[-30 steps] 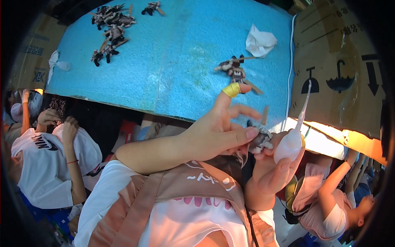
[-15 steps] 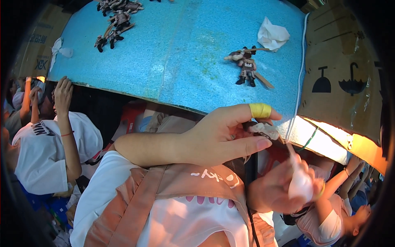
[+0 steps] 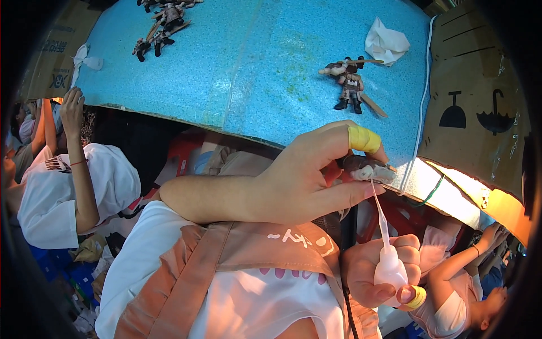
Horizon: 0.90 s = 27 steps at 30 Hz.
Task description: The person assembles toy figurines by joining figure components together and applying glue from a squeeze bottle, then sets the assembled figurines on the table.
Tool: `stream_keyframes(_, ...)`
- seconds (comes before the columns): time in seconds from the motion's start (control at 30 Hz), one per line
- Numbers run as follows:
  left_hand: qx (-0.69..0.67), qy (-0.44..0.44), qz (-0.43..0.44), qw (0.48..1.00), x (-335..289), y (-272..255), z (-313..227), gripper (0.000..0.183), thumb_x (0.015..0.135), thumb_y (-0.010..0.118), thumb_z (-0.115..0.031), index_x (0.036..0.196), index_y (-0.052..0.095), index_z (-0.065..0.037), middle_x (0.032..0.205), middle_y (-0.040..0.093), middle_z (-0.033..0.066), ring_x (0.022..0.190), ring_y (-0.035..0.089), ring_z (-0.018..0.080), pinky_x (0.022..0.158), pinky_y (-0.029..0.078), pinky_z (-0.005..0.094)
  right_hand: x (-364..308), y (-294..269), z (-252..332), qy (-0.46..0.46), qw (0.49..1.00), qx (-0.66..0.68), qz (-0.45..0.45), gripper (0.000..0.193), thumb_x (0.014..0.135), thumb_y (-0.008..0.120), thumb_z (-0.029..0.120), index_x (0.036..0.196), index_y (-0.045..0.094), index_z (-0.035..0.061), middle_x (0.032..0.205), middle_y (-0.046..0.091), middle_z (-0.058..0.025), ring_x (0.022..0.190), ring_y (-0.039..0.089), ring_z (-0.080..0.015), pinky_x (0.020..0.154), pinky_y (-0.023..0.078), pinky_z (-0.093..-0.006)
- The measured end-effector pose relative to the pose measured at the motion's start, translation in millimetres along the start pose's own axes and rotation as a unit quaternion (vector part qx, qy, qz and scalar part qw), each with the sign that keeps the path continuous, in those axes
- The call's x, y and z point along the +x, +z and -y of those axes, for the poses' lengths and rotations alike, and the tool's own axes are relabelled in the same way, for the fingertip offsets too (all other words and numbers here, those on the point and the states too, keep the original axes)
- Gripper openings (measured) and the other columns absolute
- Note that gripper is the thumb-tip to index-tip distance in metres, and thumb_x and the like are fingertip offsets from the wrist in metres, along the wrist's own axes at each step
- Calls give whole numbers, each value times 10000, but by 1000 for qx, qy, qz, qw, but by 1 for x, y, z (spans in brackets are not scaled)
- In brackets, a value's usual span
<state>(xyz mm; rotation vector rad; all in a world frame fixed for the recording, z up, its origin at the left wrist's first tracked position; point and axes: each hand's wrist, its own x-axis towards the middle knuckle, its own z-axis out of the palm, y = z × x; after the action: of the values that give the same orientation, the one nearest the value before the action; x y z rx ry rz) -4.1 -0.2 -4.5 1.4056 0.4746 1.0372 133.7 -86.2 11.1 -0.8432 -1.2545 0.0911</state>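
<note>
My left hand [image 3: 316, 175], with yellow tape round a finger, pinches a small dark figurine [image 3: 361, 168] that has a pale part on its near side. Below it, my right hand [image 3: 384, 271] grips a white squeeze bottle [image 3: 390, 268] with a long thin nozzle [image 3: 379, 217]. The nozzle points up, and its tip is at the pale part of the figurine; whether it touches I cannot tell. Yellow tape also wraps a digit of the right hand. Just beyond my left hand, a painted figurine with brown sticks [image 3: 351, 90] lies on the blue tabletop [image 3: 254, 85].
Several similar figurines [image 3: 169, 20] lie at the far left. A crumpled white tissue [image 3: 387, 40] is at the far right. Cardboard boxes [image 3: 474, 73] stand at both sides, with a white cord [image 3: 424, 101] along the right edge. Other people [image 3: 84, 186] sit left and right.
The right hand has brought the bottle steady beneath the left hand, its nozzle now up against the figurine. The left hand has shifted slightly, and the view has moved a little.
</note>
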Motion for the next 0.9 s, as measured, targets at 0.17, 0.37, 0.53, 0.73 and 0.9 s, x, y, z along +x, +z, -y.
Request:
stream_keyframes(0.17, 19, 13, 7, 1000, 1, -1, 1, 318, 798, 624, 40, 1080, 481, 5, 1035, 517, 105, 911, 559, 155, 787, 442, 264, 1, 1, 0, 5, 1000, -6, -12, 186, 839, 573, 227, 878, 401, 168, 588, 392, 25, 482, 349, -134, 533, 242, -313)
stream_keyframes(0.37, 14, 17, -5, 1000, 2, -1, 1, 314, 797, 625, 38, 1075, 483, 3, 1030, 516, 106, 914, 565, 166, 786, 449, 269, 3, -4, 4, 25, 999, -24, 40, 202, 843, 574, 227, 872, 381, 178, 595, 387, 30, 496, 363, -130, 538, 262, -305)
stream_keyframes(0.53, 7, 20, -8, 1000, 2, -1, 3, 313, 794, 623, 45, 1073, 485, 3, 1027, 516, 107, 917, 566, 168, 786, 450, 269, 3, -6, 7, 32, 997, -42, 64, 194, 848, 563, 225, 886, 379, 181, 613, 384, 32, 515, 371, -130, 540, 269, -308)
stream_keyframes(0.73, 5, 23, -6, 1000, 1, -1, 3, 304, 795, 613, 58, 1069, 488, 9, 1032, 510, 118, 909, 569, 175, 784, 452, 272, 2, -2, 3, 20, 999, -39, 27, 156, 865, 528, 236, 889, 385, 178, 616, 381, 30, 510, 356, -136, 547, 256, -320)
stream_keyframes(0.9, 30, 41, -10, 999, 2, -2, 3, 310, 792, 607, 67, 1072, 484, 14, 1035, 508, 124, 905, 569, 179, 788, 452, 277, 1, -2, 1, 7, 999, -40, 28, 119, 877, 511, 223, 906, 405, 178, 613, 384, 27, 516, 359, -135, 545, 249, -323)
